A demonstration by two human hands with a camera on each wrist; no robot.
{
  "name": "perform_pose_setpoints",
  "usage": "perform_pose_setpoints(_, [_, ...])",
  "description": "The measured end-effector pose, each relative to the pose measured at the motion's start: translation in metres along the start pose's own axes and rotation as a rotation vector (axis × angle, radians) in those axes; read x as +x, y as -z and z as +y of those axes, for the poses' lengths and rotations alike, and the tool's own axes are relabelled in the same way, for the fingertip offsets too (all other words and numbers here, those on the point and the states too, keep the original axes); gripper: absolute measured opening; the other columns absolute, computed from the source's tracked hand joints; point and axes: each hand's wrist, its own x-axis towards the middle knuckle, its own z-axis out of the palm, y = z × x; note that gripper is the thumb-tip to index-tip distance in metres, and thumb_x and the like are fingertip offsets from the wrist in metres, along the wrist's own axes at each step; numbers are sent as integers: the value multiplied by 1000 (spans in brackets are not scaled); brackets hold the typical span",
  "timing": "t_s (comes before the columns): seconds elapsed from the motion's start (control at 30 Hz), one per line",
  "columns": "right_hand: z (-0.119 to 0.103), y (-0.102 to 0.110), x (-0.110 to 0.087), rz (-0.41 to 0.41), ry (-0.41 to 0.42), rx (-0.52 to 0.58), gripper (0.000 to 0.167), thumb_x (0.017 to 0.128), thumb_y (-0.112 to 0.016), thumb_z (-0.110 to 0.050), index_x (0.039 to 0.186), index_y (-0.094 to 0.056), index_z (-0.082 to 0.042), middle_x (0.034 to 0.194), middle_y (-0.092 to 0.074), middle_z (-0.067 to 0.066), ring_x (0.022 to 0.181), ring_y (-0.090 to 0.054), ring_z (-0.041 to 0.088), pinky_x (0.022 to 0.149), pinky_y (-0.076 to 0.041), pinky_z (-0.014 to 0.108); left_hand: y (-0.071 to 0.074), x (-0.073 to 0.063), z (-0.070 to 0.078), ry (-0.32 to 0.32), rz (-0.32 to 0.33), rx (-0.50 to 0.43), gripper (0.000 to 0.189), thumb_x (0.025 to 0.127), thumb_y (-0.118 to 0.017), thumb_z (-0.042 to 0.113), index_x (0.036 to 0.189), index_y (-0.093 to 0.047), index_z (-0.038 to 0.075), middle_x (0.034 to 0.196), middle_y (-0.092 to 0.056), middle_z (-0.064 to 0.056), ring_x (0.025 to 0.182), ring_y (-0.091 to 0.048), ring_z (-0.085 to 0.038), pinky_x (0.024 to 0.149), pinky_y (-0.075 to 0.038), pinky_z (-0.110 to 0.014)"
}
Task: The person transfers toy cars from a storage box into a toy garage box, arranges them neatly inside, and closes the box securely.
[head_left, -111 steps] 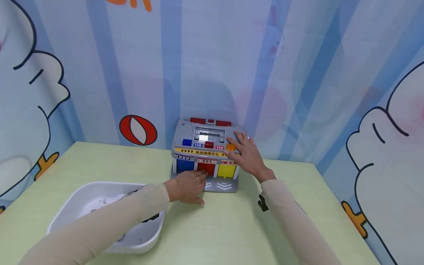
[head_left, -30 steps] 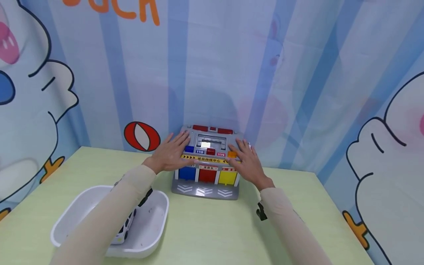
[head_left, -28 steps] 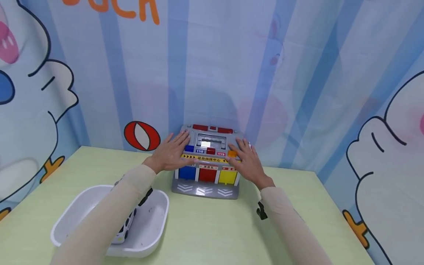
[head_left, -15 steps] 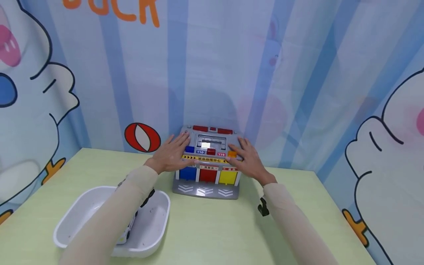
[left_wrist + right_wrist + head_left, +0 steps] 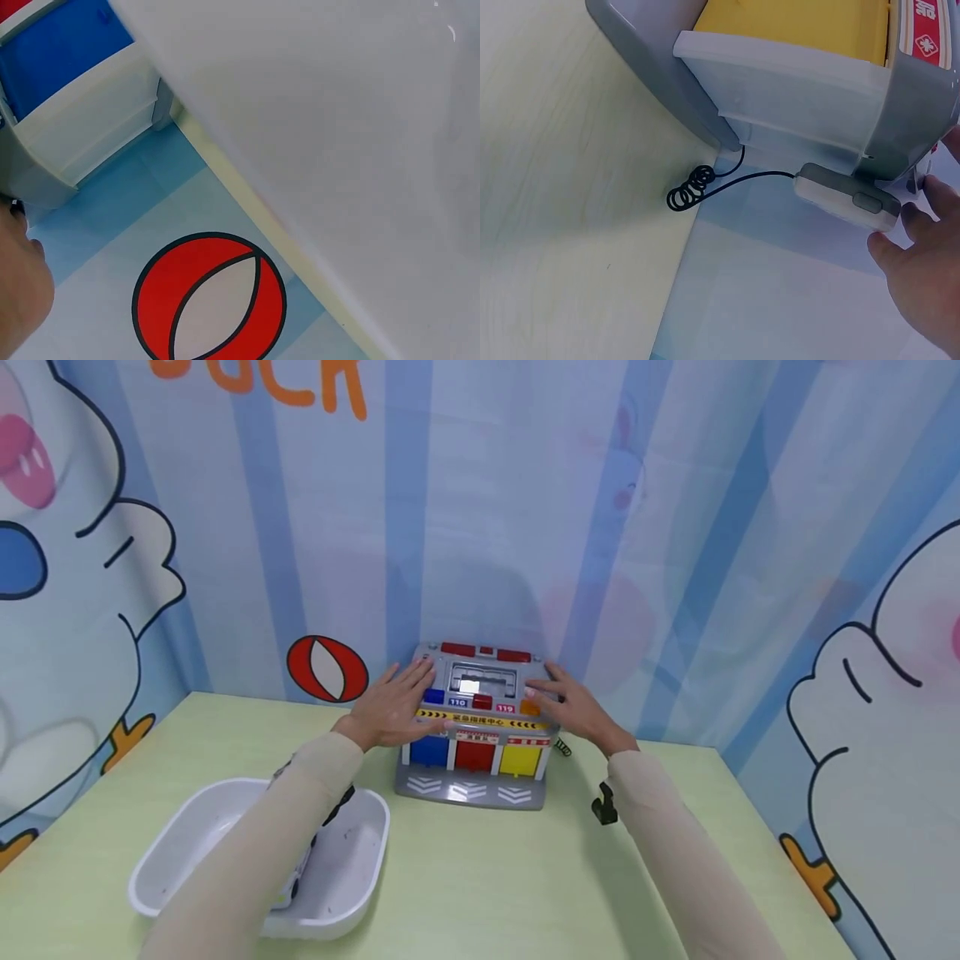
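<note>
A grey toy rescue station (image 5: 468, 793) with blue, red and yellow doors stands at the back of the table. My left hand (image 5: 390, 706) rests with spread fingers on its top left part, thumb along the yellow stripe. My right hand (image 5: 581, 714) lies at the top right edge, thumb over the orange button (image 5: 529, 707), other fingers over the side. In the right wrist view, those fingers touch the end of a grey-and-white toy handset (image 5: 847, 196), which hangs at the station's side on a coiled black cord (image 5: 690, 189).
A white plastic bin (image 5: 360, 893) stands at the front left under the left forearm, with a white toy car (image 5: 296, 872) partly hidden in it. A striped cartoon curtain (image 5: 480, 510) hangs right behind the station. The pale green table (image 5: 495, 877) extends in front.
My left hand has gone from the red door up to the station's top left. Lately my right hand has slid right, over the side edge, and the coiled cord now shows below it.
</note>
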Motion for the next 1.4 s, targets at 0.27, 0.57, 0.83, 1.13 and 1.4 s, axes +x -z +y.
perform_pose_setpoints(0.27, [-2, 1, 2, 22, 4, 12, 54, 100, -57, -41, 144, -54, -10, 169, -13, 9, 156, -8, 35, 121, -22, 61, -1, 2, -3, -6, 14, -16, 99, 89, -45, 73, 160, -15, 11, 169, -10, -8, 157, -7, -28, 127, -5, -51])
perform_pose_setpoints(0.57, [0, -2, 2, 41, -2, 8, 57, 98, -59, -42, 145, -53, -10, 170, -10, 9, 156, -8, 37, 120, -22, 63, 2, 3, -2, -2, 12, -13, 98, 89, -45, 72, 160, -15, 11, 169, -10, -8, 157, -7, -27, 127, -5, -50])
perform_pose_setpoints(0.83, [4, -9, 0, 64, 16, 9, 56, 101, -56, -43, 147, -50, -12, 170, -9, 7, 157, -7, 35, 121, -20, 64, 3, 3, -1, -2, 14, -20, 99, 89, -46, 72, 160, -15, 11, 169, -10, -8, 157, -7, -28, 127, -4, -50])
perform_pose_setpoints(1.13, [5, -15, -3, 55, 12, -31, 55, 105, -45, -44, 152, -44, -15, 170, -8, 9, 156, -8, 38, 121, -17, 65, -1, 1, -2, 5, 10, -17, 99, 89, -45, 73, 160, -15, 11, 169, -10, -7, 157, -7, -28, 127, -5, -50])
perform_pose_setpoints(1.4, [11, -16, -9, 21, 81, -260, 69, 100, -50, -51, 157, -32, -19, 170, -6, 13, 155, -8, 40, 119, -18, 68, -2, 1, 0, 3, 14, -6, 99, 89, -46, 73, 160, -15, 11, 169, -10, -7, 157, -7, -27, 127, -6, -50])
